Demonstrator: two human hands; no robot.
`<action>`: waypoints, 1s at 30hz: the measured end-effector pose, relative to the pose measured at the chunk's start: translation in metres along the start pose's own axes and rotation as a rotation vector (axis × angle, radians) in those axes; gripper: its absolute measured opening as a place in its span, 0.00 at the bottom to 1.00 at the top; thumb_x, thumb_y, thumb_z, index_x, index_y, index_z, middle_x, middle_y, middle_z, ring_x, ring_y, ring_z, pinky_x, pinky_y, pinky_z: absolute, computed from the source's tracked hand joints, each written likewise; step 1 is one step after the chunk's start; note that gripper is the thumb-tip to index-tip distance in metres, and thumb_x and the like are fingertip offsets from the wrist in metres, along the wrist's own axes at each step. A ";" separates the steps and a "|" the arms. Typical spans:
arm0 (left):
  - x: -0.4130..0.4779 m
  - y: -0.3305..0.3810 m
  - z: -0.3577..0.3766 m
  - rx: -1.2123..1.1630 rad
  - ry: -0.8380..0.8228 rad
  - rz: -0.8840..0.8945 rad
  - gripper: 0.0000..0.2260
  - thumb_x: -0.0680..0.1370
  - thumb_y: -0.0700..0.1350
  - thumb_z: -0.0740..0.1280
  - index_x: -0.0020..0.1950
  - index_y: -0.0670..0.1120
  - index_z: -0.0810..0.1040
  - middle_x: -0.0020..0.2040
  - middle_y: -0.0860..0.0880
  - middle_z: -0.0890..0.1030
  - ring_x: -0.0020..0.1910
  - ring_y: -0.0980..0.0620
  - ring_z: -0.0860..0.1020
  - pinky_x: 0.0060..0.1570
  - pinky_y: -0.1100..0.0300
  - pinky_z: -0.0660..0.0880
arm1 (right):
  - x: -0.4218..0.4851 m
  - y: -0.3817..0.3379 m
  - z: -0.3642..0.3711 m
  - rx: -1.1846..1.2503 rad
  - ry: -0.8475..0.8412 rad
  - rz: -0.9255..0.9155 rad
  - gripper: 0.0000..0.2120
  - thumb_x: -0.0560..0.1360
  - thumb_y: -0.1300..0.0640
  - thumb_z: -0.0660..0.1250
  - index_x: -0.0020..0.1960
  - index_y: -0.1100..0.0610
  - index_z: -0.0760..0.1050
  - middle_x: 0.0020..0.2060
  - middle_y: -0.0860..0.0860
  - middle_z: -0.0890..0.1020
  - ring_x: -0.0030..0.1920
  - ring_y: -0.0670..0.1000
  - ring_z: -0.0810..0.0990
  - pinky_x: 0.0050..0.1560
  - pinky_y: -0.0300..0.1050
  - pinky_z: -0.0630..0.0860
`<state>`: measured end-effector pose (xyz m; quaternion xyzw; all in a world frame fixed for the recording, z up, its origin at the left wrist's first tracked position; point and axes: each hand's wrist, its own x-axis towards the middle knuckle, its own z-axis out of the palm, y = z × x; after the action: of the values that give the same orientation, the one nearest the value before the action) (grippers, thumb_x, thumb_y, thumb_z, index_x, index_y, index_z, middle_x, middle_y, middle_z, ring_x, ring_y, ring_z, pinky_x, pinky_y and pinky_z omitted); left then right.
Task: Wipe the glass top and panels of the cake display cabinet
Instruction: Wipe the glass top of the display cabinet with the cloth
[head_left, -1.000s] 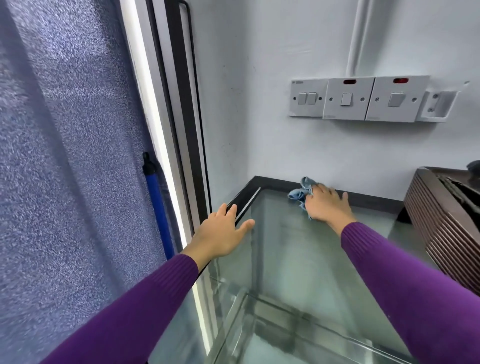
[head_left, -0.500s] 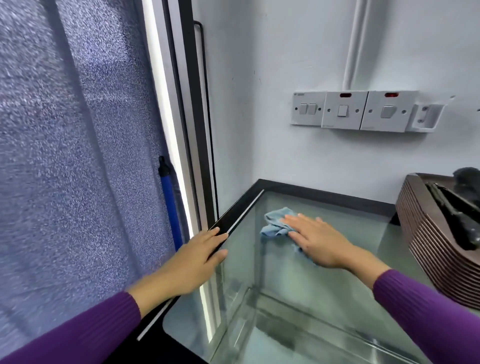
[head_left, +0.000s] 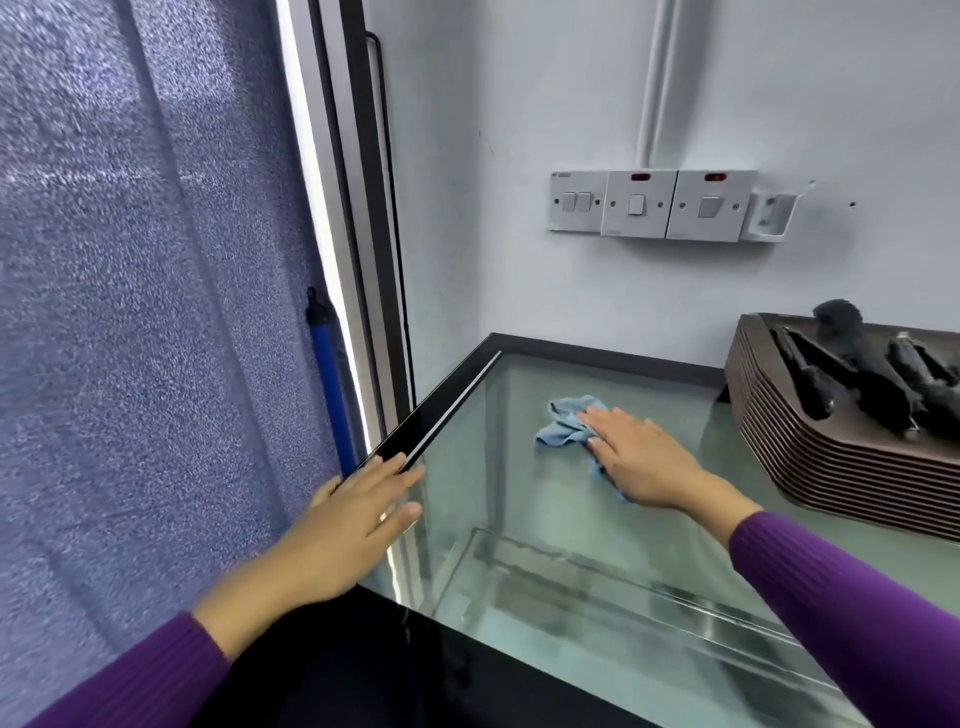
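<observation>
Wiping under way on the glass top (head_left: 524, 525) of the cabinet, far-left quarter, near the wall corner. Presses the blue cloth (head_left: 563, 423) flat to the glass with the right hand (head_left: 641, 460): fingers straight, close together, laid over the near half of the cloth, with the far half bunched beyond the fingertips. Braces with the left hand (head_left: 348, 525) at the black frame edge (head_left: 441, 410) on the cabinet's left side: fingers extended, slightly spread, gripping nothing. Blurred there, so contact with the frame judged likely, not certain.

Handling, as judged:
- **Cloth:** soft, light and limp. Bunches readily, so better spread out and pinned under a flat palm than pinched at a corner.
- **Glass:** rigid, smooth, slippery and breakable. Calls for even, moderate pressure through the palm, with body weight taken on the frame rather than the pane.

Also resting on the glass, at right: a stack of brown trays (head_left: 831, 467) carrying dark items, not identifiable. Covers that part of the top, so out of the cloth's reach unless shifted. On the wall behind: a row of white switch plates (head_left: 649, 205). Left of the cabinet: a blue pole (head_left: 327, 384), upright.

Top judged only partly wiped. Side panels not yet addressed, as far as visible.
</observation>
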<state>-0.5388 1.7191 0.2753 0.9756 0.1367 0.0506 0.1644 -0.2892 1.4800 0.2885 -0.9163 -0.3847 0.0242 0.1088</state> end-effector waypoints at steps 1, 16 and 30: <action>-0.012 0.001 0.001 0.012 -0.016 0.009 0.35 0.70 0.74 0.37 0.75 0.67 0.52 0.77 0.66 0.46 0.76 0.65 0.42 0.75 0.56 0.39 | 0.005 0.019 -0.005 -0.020 0.033 0.072 0.23 0.83 0.51 0.47 0.78 0.50 0.56 0.78 0.48 0.57 0.78 0.52 0.56 0.76 0.55 0.53; -0.032 0.010 -0.001 0.044 0.003 0.017 0.32 0.71 0.72 0.37 0.75 0.68 0.52 0.77 0.67 0.47 0.74 0.69 0.40 0.74 0.57 0.35 | -0.007 0.042 -0.007 -0.020 0.056 0.143 0.24 0.82 0.51 0.48 0.78 0.49 0.56 0.78 0.47 0.58 0.78 0.52 0.57 0.76 0.59 0.49; -0.096 -0.010 -0.021 -0.033 -0.112 0.159 0.31 0.70 0.75 0.45 0.73 0.71 0.55 0.75 0.71 0.50 0.72 0.75 0.42 0.74 0.65 0.42 | -0.111 -0.097 0.022 0.021 -0.037 -0.312 0.30 0.78 0.36 0.41 0.78 0.43 0.52 0.78 0.41 0.54 0.78 0.44 0.49 0.78 0.46 0.47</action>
<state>-0.6360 1.7075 0.2867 0.9818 0.0488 0.0111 0.1834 -0.4373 1.4712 0.2840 -0.8435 -0.5243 0.0279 0.1135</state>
